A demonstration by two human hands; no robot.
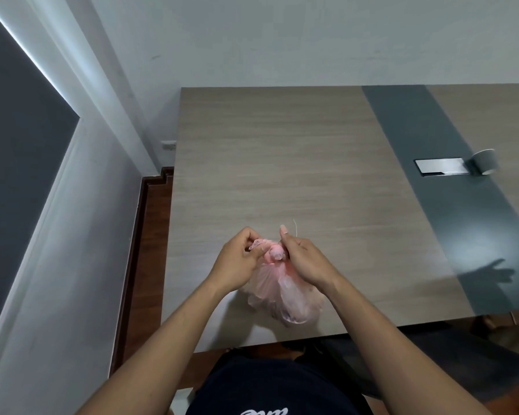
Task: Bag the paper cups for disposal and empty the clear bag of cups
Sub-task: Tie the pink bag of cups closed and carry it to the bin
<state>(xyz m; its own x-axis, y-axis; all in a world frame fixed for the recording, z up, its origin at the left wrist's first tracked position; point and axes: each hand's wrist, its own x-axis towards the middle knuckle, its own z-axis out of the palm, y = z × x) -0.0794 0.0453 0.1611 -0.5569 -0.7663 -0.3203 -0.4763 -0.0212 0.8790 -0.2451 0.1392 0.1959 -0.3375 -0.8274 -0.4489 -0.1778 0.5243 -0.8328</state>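
**Pink bag (285, 298) gripped at gathered neck**

Lying on wood-grain table (282, 160) near front edge, full and bulging; contents not discernible. Neck bunched into knot (274, 254). Left hand (240, 259) curled, fingers pinching loose bag end left of knot. Right hand (304, 262) curled round neck right of knot, one finger raised. Grey paper cup (484, 161) on its side, well apart at right, on dark strip (462, 220), just beside metal plate (441, 166).
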